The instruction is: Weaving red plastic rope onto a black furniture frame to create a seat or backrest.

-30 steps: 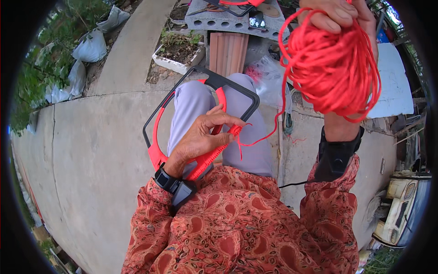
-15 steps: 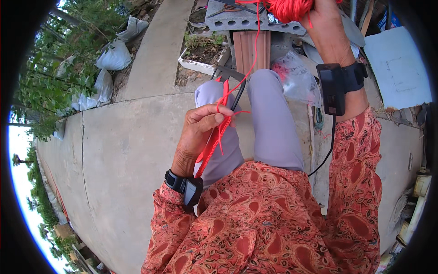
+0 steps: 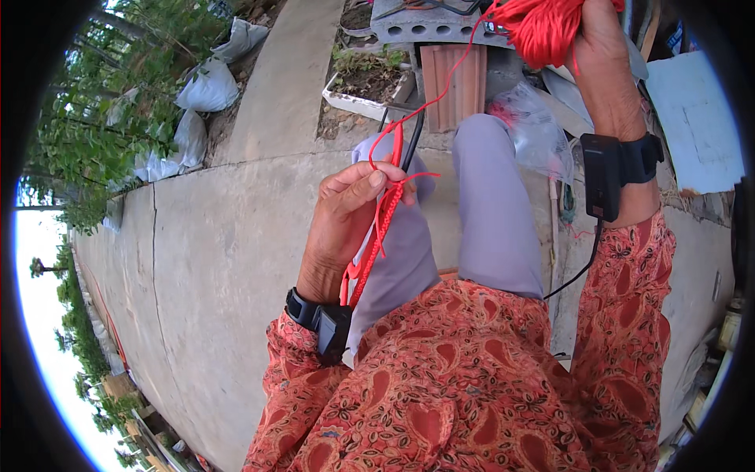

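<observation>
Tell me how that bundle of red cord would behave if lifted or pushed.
The red cord bundle is probably floppy: a loose strand sags from the right hand to the left hand. It likely weighs little, held high in one hand. It may unravel or snag.

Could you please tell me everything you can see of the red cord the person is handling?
The red cord is thin and bright, like nylon twine. A loose, tangled bundle of it is gripped in the raised right hand at the top of the picture. From there a single slack strand curves down to the left hand, whose fingers pinch it against a cord-wrapped black frame held edge-on above the lap.
</observation>
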Demonstrator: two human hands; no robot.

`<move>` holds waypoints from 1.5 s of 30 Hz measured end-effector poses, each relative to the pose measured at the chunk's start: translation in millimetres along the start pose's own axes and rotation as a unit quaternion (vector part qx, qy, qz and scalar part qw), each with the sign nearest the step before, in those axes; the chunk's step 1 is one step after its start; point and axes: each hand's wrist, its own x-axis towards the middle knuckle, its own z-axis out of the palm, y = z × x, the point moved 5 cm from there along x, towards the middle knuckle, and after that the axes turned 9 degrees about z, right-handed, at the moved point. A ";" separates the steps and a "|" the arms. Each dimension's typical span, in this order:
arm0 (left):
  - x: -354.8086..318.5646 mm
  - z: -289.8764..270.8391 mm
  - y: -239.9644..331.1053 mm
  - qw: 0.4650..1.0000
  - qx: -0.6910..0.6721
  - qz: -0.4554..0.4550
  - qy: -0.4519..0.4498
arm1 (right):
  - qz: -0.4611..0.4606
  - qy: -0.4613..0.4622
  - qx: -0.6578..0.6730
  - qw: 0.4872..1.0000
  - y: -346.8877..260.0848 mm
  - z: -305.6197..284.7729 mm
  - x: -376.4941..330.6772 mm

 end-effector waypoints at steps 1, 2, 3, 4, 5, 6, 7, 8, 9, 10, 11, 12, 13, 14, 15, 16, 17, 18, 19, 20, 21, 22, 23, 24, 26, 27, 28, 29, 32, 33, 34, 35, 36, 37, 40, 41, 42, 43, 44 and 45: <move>0.9 1.2 0.1 1.000 -0.002 0.000 0.001 | 0.026 -0.037 0.008 0.999 3.2 10.3 -9.5; 2.2 3.2 0.3 1.000 -0.006 -0.005 0.000 | 0.028 -0.037 0.007 0.999 3.2 7.6 -13.3; 3.8 4.8 0.4 1.000 -0.011 -0.011 0.000 | 0.046 0.019 -0.088 0.995 3.4 -4.6 -17.3; 4.9 4.4 0.7 1.000 -0.012 -0.009 0.003 | 0.065 0.073 -0.180 0.979 4.6 -17.2 -22.8; 6.0 4.3 3.5 1.000 -0.016 -0.006 0.003 | 0.070 0.068 -0.180 0.979 6.0 -22.7 -30.7; 6.9 4.3 6.6 1.000 -0.020 -0.003 0.004 | 0.103 0.033 -0.173 0.979 11.3 -25.2 -43.4; 6.7 2.1 7.3 1.000 -0.022 0.002 0.012 | 0.136 -0.003 -0.166 0.977 20.6 -23.8 -56.7; 6.5 2.5 8.9 0.999 -0.029 0.003 0.014 | 0.123 -0.015 -0.146 0.981 23.5 -15.1 -70.9; 6.3 0.6 9.2 0.999 -0.035 0.007 0.019 | 0.112 -0.031 -0.126 0.985 27.7 -6.5 -85.8; 7.8 -1.5 9.9 0.999 -0.038 0.017 0.029 | 0.119 -0.035 -0.088 0.988 29.6 -1.7 -100.7; 8.0 -2.1 8.2 0.998 -0.047 0.008 0.030 | 0.104 -0.096 -0.038 0.989 31.4 0.9 -111.9; 6.5 -2.4 13.1 0.998 -0.054 0.002 0.036 | 0.126 -0.153 0.004 0.980 26.0 9.1 -119.3; 4.8 -4.0 14.2 0.997 -0.058 0.012 0.049 | 0.141 -0.304 0.016 0.942 18.3 12.0 -123.3; 7.4 -3.4 13.5 0.996 -0.082 0.012 0.041 | 0.152 -0.397 -0.021 0.905 7.8 28.6 -122.9; 8.9 -2.1 13.1 0.994 -0.106 0.013 0.033 | 0.154 -0.406 -0.039 0.900 -0.5 45.0 -129.0; 9.6 -1.6 12.4 0.993 -0.107 0.019 0.039 | 0.127 -0.418 -0.025 0.899 -2.3 56.2 -135.2; 8.4 -1.1 13.5 0.993 -0.107 0.022 0.040 | 0.101 -0.463 0.004 0.880 -2.3 62.4 -139.1; 7.4 -0.6 14.6 0.993 -0.107 0.024 0.039 | 0.157 -0.519 -0.036 0.839 -6.3 72.7 -137.7; 5.9 -0.9 15.1 0.993 -0.108 0.028 0.047 | 0.146 -0.519 -0.059 0.840 -9.1 79.2 -137.8; 4.7 0.1 15.0 0.991 -0.125 0.027 0.045 | 0.134 -0.518 -0.083 0.841 -9.3 83.4 -139.0; 3.3 1.1 14.8 0.989 -0.141 0.026 0.042 | 0.138 -0.521 -0.082 0.838 -6.2 82.7 -134.1; 3.4 3.5 16.1 0.988 -0.143 0.027 0.041 | 0.142 -0.528 -0.074 0.834 -4.4 81.4 -127.5; 2.1 5.8 16.9 0.991 -0.122 0.025 0.041 | 0.146 -0.534 -0.067 0.830 -3.0 80.1 -123.8; 1.6 7.8 17.3 0.994 -0.101 0.022 0.040 | 0.147 -0.533 -0.071 0.830 -0.3 78.3 -123.5; 2.6 12.5 15.3 0.992 -0.122 0.019 0.039 | 0.113 -0.379 -0.112 0.912 8.2 63.3 -114.4; 3.9 14.5 13.5 0.989 -0.139 0.015 0.040 | 0.092 -0.272 -0.170 0.943 12.1 51.9 -117.6; -1.3 10.5 12.0 0.989 -0.137 0.019 0.052 | 0.076 -0.173 -0.211 0.959 21.6 37.8 -120.3; -0.3 8.6 10.5 0.991 -0.124 0.018 0.047 | 0.094 -0.112 -0.280 0.949 28.8 30.8 -120.3; 0.4 13.7 10.0 0.994 -0.103 -0.005 0.036 | 0.101 -0.026 -0.450 0.887 48.4 20.7 -117.8; -0.3 17.8 9.9 0.995 -0.088 -0.023 0.036 | 0.090 -0.008 -0.541 0.836 53.8 19.3 -117.1; -0.2 22.6 8.2 0.995 -0.095 -0.025 0.034 | 0.094 -0.006 -0.546 0.832 58.4 19.5 -119.2; 0.3 28.4 5.5 0.998 -0.055 -0.031 0.026 | 0.125 0.027 -0.541 0.831 63.0 15.7 -121.4; 0.4 34.2 3.9 0.999 -0.014 -0.038 0.017 | 0.155 0.059 -0.535 0.828 67.4 10.2 -124.2; -0.8 40.0 1.4 0.997 -0.021 -0.070 0.025 | 0.177 0.085 -0.533 0.823 72.9 0.4 -129.6; -0.9 44.9 -11.7 0.998 0.038 -0.041 0.013 | 0.232 0.118 -0.516 0.816 87.0 -20.5 -146.8; -1.5 45.5 -16.6 0.998 0.033 -0.044 0.010 | 0.221 0.113 -0.522 0.816 89.7 -23.5 -151.5; -2.0 45.4 -19.4 0.999 0.040 -0.025 0.004 | 0.223 0.117 -0.525 0.813 92.9 -26.8 -156.5; -2.8 45.1 -20.0 0.999 0.049 -0.005 0.000 | 0.231 0.129 -0.509 0.819 96.0 -28.6 -160.7; -2.5 43.7 -23.1 0.999 0.044 -0.008 0.000 | 0.239 0.140 -0.492 0.825 98.2 -30.8 -164.0; -0.2 43.3 -23.5 0.996 0.088 0.021 -0.026 | 0.234 0.124 -0.500 0.824 99.6 -31.1 -164.2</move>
